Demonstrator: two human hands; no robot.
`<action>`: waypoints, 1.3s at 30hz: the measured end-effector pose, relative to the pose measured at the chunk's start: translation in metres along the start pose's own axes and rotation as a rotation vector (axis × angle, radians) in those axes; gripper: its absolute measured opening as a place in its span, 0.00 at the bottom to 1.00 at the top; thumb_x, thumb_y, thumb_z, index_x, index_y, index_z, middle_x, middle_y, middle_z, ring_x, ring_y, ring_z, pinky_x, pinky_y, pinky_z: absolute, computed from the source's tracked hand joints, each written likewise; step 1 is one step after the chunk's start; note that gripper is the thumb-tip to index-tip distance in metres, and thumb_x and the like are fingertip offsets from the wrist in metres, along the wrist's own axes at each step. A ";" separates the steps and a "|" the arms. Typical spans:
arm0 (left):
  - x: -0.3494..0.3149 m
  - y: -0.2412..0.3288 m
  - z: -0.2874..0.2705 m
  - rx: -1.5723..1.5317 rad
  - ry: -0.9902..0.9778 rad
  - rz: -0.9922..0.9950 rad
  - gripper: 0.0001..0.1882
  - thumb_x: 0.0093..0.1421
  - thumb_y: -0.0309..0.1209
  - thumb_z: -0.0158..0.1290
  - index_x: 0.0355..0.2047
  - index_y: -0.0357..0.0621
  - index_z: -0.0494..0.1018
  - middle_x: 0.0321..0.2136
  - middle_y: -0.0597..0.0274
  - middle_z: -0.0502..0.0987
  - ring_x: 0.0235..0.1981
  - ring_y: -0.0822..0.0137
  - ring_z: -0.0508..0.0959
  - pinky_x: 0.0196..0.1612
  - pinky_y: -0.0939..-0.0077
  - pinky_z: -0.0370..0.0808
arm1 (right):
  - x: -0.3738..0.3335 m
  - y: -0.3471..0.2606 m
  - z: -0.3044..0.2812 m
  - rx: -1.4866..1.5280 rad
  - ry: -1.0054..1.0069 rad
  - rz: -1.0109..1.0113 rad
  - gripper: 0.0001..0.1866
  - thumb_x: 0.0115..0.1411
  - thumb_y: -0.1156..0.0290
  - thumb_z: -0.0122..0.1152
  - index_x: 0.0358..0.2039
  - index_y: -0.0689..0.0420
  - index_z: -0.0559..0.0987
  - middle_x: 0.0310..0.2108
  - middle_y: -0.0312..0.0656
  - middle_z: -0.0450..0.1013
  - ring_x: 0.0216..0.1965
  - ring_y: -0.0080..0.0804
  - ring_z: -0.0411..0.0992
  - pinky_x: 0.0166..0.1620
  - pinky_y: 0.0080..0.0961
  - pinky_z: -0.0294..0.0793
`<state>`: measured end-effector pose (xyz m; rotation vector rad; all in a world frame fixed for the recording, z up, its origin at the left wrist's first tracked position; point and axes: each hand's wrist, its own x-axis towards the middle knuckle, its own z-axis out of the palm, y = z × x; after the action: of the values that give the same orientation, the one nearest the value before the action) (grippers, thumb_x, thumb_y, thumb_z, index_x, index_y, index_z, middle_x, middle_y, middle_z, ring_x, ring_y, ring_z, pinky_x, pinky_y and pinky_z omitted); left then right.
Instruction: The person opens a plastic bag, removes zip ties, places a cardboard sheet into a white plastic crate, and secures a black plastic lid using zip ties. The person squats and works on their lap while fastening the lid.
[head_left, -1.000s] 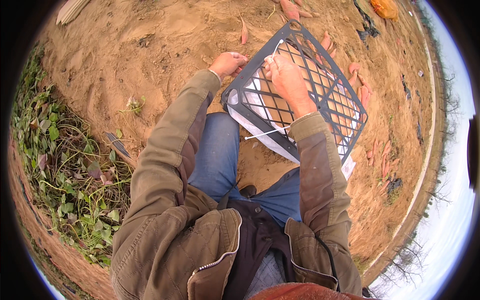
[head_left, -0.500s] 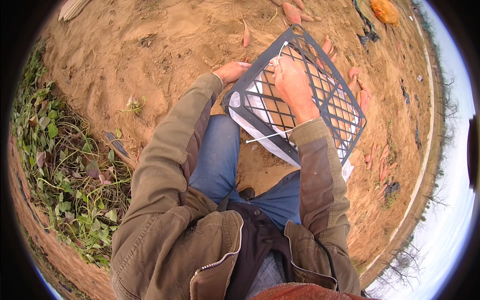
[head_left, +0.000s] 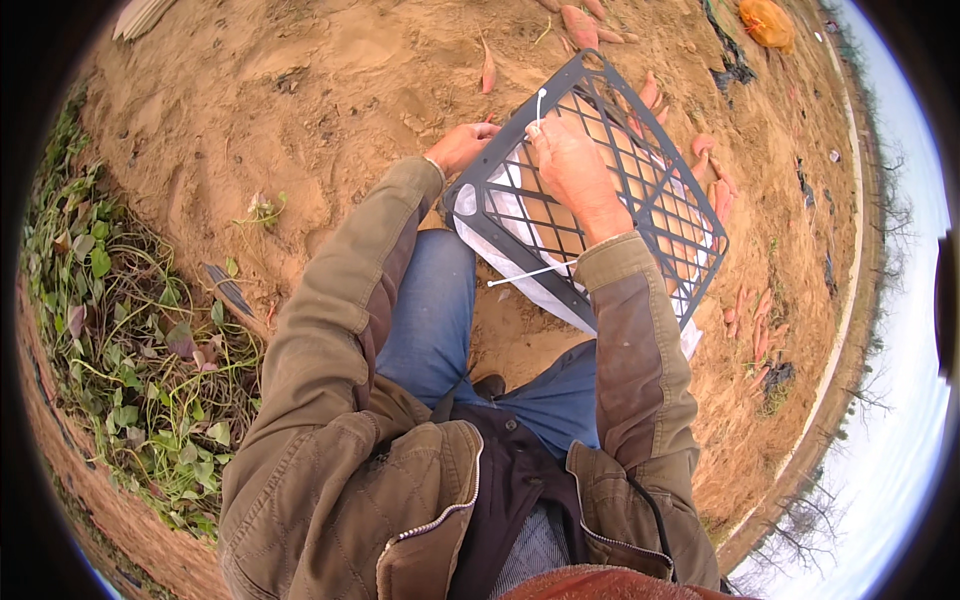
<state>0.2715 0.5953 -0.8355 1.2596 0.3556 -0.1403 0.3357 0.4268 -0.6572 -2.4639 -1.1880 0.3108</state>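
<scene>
A crate covered by a black plastic lattice lid (head_left: 590,200) stands tilted in front of my knees, with tan contents and a white liner (head_left: 520,280) showing. My right hand (head_left: 572,165) lies over the lid's upper left part, thumb and fingers pinching a white cable tie (head_left: 541,105) at the rim. Against the crate's left side rests my left hand (head_left: 460,148), its fingers bent in at the edge and their tips hidden. Another white cable tie (head_left: 520,276) sticks out from the near edge, next to my right cuff.
Loose sweet potatoes (head_left: 580,28) lie on the sandy soil (head_left: 330,80) beyond and right of the crate. Green vines (head_left: 140,370) spread at the left. An orange mesh bag (head_left: 768,24) sits at the far right, near black plastic scraps (head_left: 735,68).
My right hand has shifted a little left toward the rim, and the cable tie in it now stands more upright. My left hand stays at the crate's side.
</scene>
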 end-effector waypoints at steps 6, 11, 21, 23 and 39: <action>0.003 -0.024 -0.008 0.017 0.042 -0.009 0.16 0.69 0.37 0.63 0.51 0.39 0.79 0.36 0.71 0.81 0.33 0.81 0.78 0.34 0.81 0.76 | 0.005 0.015 0.016 -0.019 0.071 -0.059 0.15 0.75 0.63 0.56 0.44 0.61 0.84 0.40 0.55 0.81 0.44 0.58 0.79 0.48 0.50 0.77; 0.007 -0.034 -0.011 -0.041 -0.009 0.081 0.11 0.69 0.33 0.63 0.46 0.39 0.81 0.35 0.71 0.83 0.33 0.80 0.79 0.35 0.81 0.77 | 0.004 0.030 0.025 0.088 0.110 -0.136 0.14 0.74 0.66 0.56 0.46 0.60 0.85 0.38 0.54 0.80 0.44 0.56 0.78 0.49 0.48 0.76; -0.013 -0.029 -0.005 -0.217 -0.045 0.007 0.16 0.73 0.36 0.59 0.54 0.38 0.80 0.44 0.70 0.84 0.41 0.79 0.81 0.46 0.81 0.78 | 0.000 0.031 0.034 0.244 0.140 -0.005 0.13 0.72 0.67 0.58 0.46 0.60 0.85 0.42 0.53 0.80 0.48 0.54 0.77 0.52 0.46 0.75; -0.010 -0.025 -0.004 -0.182 -0.036 -0.034 0.14 0.74 0.35 0.58 0.52 0.39 0.81 0.43 0.70 0.84 0.40 0.80 0.80 0.45 0.81 0.78 | 0.001 0.035 0.037 0.236 0.124 0.018 0.14 0.72 0.66 0.57 0.46 0.61 0.86 0.42 0.53 0.80 0.49 0.52 0.77 0.53 0.44 0.75; 0.005 -0.034 -0.018 -0.140 -0.113 0.046 0.16 0.70 0.26 0.61 0.56 0.33 0.79 0.46 0.64 0.84 0.43 0.75 0.82 0.48 0.78 0.81 | 0.005 0.036 0.027 0.346 0.246 -0.061 0.15 0.73 0.68 0.49 0.38 0.64 0.82 0.35 0.56 0.78 0.45 0.58 0.76 0.50 0.51 0.74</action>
<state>0.2629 0.6029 -0.8724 1.1156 0.2348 -0.1445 0.3539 0.4171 -0.6974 -2.0942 -1.0083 0.1729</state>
